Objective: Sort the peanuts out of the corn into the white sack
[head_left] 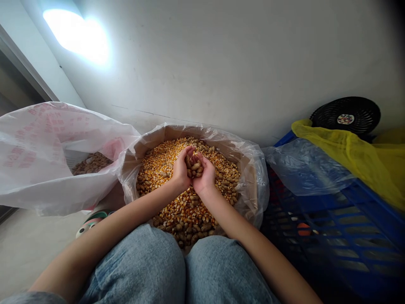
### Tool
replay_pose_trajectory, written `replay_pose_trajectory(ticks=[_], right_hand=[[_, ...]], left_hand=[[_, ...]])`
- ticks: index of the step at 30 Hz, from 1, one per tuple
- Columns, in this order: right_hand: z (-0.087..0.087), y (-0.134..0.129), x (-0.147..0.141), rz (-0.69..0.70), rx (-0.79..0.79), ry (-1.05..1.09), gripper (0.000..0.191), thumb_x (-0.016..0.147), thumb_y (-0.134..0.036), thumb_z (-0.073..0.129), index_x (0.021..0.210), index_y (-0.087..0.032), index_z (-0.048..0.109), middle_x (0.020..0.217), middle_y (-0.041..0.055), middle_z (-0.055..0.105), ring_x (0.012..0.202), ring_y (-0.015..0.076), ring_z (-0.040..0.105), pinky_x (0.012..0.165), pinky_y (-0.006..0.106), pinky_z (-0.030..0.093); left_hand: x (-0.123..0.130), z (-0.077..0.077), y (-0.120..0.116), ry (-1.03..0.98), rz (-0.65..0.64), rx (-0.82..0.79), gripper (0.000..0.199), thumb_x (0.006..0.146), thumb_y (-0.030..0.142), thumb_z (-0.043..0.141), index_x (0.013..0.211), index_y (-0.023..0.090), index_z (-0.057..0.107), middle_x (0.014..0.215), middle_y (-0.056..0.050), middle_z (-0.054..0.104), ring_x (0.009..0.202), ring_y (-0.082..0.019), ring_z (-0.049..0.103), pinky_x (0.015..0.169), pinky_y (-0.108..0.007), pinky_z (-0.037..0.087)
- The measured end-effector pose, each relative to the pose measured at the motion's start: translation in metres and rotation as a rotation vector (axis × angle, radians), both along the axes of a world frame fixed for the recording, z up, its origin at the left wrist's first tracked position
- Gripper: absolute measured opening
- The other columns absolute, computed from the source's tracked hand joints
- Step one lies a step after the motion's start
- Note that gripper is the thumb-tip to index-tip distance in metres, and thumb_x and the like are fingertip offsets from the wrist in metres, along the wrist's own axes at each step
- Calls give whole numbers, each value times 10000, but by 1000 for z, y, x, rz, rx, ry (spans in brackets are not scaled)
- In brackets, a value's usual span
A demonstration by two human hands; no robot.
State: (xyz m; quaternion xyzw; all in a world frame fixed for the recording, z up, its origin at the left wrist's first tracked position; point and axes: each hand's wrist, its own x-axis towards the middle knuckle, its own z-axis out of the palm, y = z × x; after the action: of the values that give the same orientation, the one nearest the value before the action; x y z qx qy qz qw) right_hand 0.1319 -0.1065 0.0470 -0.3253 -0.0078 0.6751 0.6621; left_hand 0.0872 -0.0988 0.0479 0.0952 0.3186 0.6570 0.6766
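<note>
My left hand [181,169] and my right hand [206,174] are cupped together, side by side, with a small heap of unshelled peanuts [194,168] between the palms. They hover over a large round container lined with clear plastic [257,169]. Yellow corn kernels [158,162] fill much of it, mixed with more peanuts in their shells, which lie thickest at the right and near edges. Whether my fingers touch the corn beneath is hard to tell.
To the left stands a white plastic sack [41,147] with peanuts [91,164] inside. On the right is a blue plastic crate [332,211] under clear plastic and yellow mesh [351,147], with a black fan [357,112] behind. A sandal [90,223] lies at lower left; a wall rises behind.
</note>
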Motion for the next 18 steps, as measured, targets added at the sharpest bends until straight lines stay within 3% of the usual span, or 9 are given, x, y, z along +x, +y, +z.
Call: replay_pose_trajectory(ticks=[7, 18], right_hand=[[3, -2, 1, 103, -19, -59, 147, 715, -161, 388, 643, -162, 516, 530, -28, 600, 490, 84, 561, 508, 206, 486], [6, -5, -1, 60, -46, -49, 185, 720, -159, 375, 693, -153, 558, 572, -12, 618, 539, 82, 582, 527, 197, 486]], left_hand=[[-3, -7, 3, 183, -74, -29, 127, 698, 234, 530, 782, 194, 616, 924, -7, 626, 864, -101, 566, 769, -202, 435], [-6, -6, 5, 93, -48, -117, 99, 684, 201, 507, 684, 153, 593, 671, -4, 605, 554, -71, 556, 614, -199, 446]])
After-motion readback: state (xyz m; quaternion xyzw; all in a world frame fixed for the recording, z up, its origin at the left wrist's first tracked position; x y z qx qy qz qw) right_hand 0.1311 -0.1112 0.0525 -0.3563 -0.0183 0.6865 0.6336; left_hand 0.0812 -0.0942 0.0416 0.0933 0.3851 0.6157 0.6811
